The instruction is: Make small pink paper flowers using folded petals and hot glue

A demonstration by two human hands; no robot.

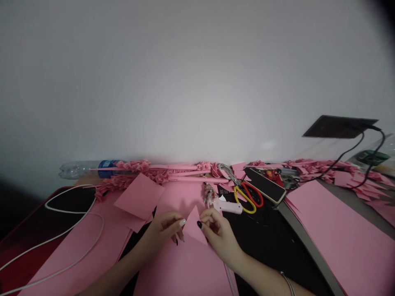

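Note:
A small pink paper piece (194, 228), folded to a triangle with its point upward, is held between both hands above a large pink sheet (185, 271). My left hand (168, 226) pinches its left edge, thumb in front and the other fingertips partly hidden behind. Thumb and index finger of my right hand (219, 234) close on its right edge. Just beyond the right hand lies a pale pink glue gun (227, 206). Scissors with red and yellow handles (247, 199) rest to its right. A square of pink paper (140, 196) lies beyond my left hand.
Pink paper flowers on stems (135, 165) line the wall, beside a plastic bottle (78, 169). A phone (265, 184) lies behind the scissors. More pink sheets (345, 234) are stacked at right. A white cable (70, 226) loops at left; a dark panel (339, 126) is against the wall.

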